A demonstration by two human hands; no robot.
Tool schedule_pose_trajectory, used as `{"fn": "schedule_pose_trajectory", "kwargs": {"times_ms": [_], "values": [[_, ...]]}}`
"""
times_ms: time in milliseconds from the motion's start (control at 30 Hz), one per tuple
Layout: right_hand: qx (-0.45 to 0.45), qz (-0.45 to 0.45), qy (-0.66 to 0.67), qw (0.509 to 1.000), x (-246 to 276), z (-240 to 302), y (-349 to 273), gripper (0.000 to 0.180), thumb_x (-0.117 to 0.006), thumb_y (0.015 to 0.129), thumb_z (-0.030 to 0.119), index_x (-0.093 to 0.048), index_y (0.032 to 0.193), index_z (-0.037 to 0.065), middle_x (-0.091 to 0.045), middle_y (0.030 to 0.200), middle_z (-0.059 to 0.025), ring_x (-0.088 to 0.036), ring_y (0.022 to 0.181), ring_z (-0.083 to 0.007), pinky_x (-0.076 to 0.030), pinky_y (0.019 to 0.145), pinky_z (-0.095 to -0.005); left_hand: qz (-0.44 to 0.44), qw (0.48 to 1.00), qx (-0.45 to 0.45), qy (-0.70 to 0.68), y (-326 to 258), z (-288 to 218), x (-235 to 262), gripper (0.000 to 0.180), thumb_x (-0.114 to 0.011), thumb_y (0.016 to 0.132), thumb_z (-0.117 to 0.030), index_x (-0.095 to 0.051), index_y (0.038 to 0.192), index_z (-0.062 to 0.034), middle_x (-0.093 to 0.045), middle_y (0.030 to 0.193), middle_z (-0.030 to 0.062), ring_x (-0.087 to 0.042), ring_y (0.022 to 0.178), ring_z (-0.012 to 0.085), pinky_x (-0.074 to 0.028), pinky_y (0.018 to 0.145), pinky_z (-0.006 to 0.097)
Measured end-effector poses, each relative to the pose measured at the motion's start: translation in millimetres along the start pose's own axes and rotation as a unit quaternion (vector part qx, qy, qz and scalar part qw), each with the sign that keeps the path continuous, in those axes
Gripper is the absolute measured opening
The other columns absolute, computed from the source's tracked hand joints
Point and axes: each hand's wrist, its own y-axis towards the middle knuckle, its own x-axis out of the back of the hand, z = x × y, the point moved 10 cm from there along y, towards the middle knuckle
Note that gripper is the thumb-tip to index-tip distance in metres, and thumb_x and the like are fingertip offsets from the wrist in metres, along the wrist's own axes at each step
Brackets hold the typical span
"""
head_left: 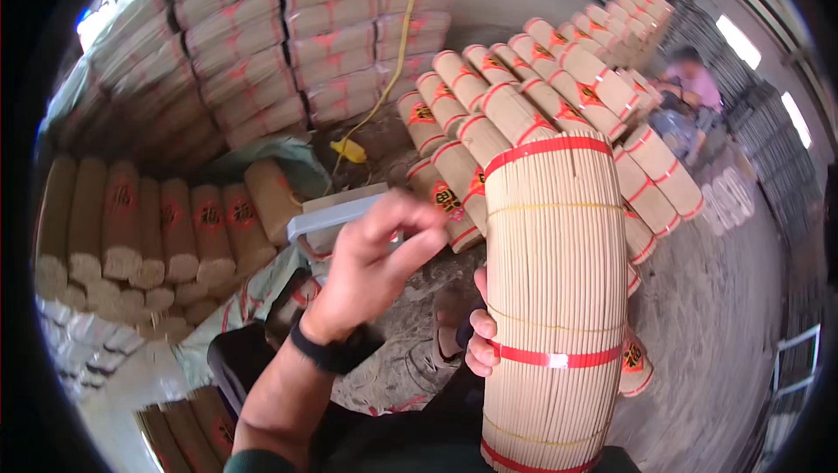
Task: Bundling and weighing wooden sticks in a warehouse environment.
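A thick, round bundle of thin beige sticks (555, 281) stands tilted in front of me, bound by red tape bands and thin yellow bands. Fingers of my right hand (483, 338) wrap round its left side; the rest of that hand is hidden behind it. Left of the bundle, apart from it, my left hand (380, 250) is raised with curled fingers, thumb and forefinger drawn toward each other. Slight blur hides whether anything small is between them. Just behind this hand is a grey tape dispenser (336, 215) with some red on it.
Wrapped bundles with red labels (515, 93) are piled ahead and to the right. More brown bundles (175, 220) line the left, below a tall wrapped stack (288, 37). A yellow cord (403, 45) hangs down to a yellow connector (351, 151). Another person (690, 89) sits far right.
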Motion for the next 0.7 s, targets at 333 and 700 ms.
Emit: {"fn": "schedule_pose_trajectory", "kwargs": {"times_ms": [333,700], "values": [[-0.074,-0.003,0.032,0.997,3.2,-27.6,14.8,0.088,-0.043,0.085,0.068,-0.014,0.151,0.016,-0.041,0.133,-0.0236,-0.043,0.116,-0.0418,-0.033,0.097,-0.0514,-0.006,0.995,-0.1,-0.008,33.7,-23.9,9.2,0.018,-0.067,0.086,-0.004,-0.059,0.101,-0.0044,-0.061,0.095,-0.002,-0.057,0.092,0.0064,-0.046,0.084,0.023],[-0.064,0.019,0.028,0.997,8.1,-30.2,13.9,0.097,-0.049,0.081,0.069,-0.009,0.151,0.015,-0.038,0.134,-0.025,-0.042,0.119,-0.0431,-0.033,0.098,-0.0521,0.058,0.995,-0.083,0.013,41.4,-23.5,7.9,0.017,-0.069,0.083,-0.002,-0.061,0.097,-0.0051,-0.057,0.081,-0.0038,-0.052,0.077,0.0043,-0.045,0.07,0.021]]}}
